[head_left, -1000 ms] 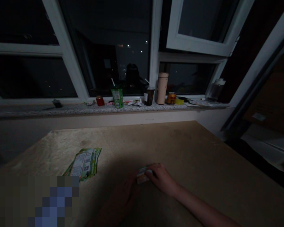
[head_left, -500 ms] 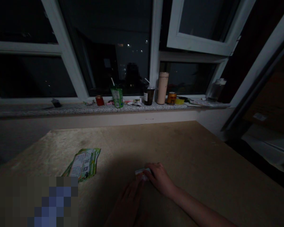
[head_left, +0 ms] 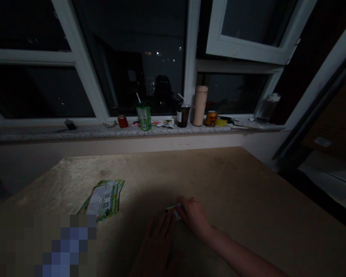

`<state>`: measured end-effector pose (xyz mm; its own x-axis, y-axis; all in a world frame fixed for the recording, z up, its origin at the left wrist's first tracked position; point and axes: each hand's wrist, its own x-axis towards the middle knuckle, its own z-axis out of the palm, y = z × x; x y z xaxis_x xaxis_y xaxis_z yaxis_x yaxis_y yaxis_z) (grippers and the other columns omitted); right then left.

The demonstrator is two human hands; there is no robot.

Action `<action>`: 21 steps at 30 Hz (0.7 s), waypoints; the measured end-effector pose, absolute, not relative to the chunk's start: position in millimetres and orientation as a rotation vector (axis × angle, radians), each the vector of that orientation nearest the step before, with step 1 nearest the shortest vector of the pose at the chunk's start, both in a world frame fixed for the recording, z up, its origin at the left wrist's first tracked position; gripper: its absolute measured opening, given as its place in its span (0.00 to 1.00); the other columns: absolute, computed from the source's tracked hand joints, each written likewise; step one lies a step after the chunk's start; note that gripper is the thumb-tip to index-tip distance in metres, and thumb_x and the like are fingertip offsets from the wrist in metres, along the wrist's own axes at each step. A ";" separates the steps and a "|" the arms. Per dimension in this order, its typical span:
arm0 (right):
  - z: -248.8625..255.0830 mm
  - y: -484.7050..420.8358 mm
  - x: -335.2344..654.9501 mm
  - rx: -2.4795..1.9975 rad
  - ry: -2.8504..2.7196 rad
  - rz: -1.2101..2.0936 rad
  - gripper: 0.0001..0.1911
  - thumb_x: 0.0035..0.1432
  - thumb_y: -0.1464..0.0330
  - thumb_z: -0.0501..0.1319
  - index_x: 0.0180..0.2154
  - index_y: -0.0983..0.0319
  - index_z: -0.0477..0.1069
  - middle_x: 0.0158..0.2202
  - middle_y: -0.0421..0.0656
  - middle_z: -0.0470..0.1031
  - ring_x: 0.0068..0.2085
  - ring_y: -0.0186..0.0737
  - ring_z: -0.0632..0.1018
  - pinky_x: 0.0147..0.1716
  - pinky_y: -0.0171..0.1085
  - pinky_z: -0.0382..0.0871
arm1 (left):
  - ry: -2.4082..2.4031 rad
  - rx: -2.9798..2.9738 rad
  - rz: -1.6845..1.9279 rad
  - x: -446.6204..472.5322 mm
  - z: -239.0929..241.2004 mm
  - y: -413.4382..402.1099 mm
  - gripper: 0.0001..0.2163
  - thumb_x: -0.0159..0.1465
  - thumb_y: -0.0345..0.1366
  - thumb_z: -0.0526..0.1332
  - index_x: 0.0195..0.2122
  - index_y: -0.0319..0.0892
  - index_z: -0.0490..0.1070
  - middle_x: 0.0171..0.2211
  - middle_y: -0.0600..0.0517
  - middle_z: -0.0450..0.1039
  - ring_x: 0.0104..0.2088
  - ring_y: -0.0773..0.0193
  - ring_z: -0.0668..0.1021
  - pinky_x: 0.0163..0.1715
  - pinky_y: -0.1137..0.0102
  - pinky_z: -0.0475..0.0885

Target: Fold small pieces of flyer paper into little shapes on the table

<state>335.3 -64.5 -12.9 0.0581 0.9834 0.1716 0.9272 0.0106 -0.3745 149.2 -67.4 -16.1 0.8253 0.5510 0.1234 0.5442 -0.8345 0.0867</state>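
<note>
A small folded packet (head_left: pixel 177 216), pale with a bit of orange, lies on the wooden table (head_left: pixel 233 181) between my hands. The fingers of my right hand (head_left: pixel 196 217) are closed over its right end. My left hand (head_left: pixel 158 240) lies flat, palm down and in deep shadow, its stretched fingertips resting on the packet's left part. Most of the packet is hidden by fingers, and what is printed on it is too dark to read. Further left are flat green printed pouches (head_left: pixel 108 200), overlapping, apart from both hands.
Along the granite window sill (head_left: pixel 161 132) stand a red jar (head_left: pixel 122 121), a green pouch with a straw (head_left: pixel 144 117), a dark drink cup (head_left: pixel 183 116), a pink thermos (head_left: pixel 200 105) and an orange can (head_left: pixel 211 118). A blurred patch covers the lower left corner.
My left fingertips have moved slightly up onto the packet and cover more of its left part. The right hand holds nearly the same place. The view has shifted a little.
</note>
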 end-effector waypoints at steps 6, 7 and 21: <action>-11.9 -62.8 332.5 -2.015 -1.895 0.172 0.07 0.63 0.68 0.54 0.39 0.61 0.70 0.30 0.44 0.77 0.35 0.44 0.76 0.31 0.34 0.62 | 0.830 3.004 0.341 147.1 -17.7 -68.1 0.38 0.65 0.42 0.54 0.67 0.40 0.27 0.66 0.44 0.42 0.63 0.49 0.53 0.59 0.54 0.55; -11.4 -62.8 332.1 -2.024 -1.892 0.169 0.08 0.63 0.68 0.54 0.39 0.61 0.70 0.30 0.44 0.77 0.36 0.44 0.76 0.31 0.34 0.63 | 0.823 3.008 0.345 147.0 -17.0 -68.3 0.39 0.65 0.42 0.55 0.67 0.40 0.27 0.66 0.44 0.42 0.63 0.49 0.54 0.59 0.54 0.54; -14.1 -57.7 334.9 -1.749 -1.855 0.218 0.03 0.60 0.74 0.58 0.36 0.64 0.70 0.38 0.47 0.73 0.41 0.45 0.72 0.42 0.40 0.67 | 0.830 3.003 0.328 148.9 -17.4 -67.9 0.38 0.64 0.43 0.56 0.67 0.37 0.34 0.66 0.42 0.43 0.64 0.50 0.53 0.60 0.55 0.53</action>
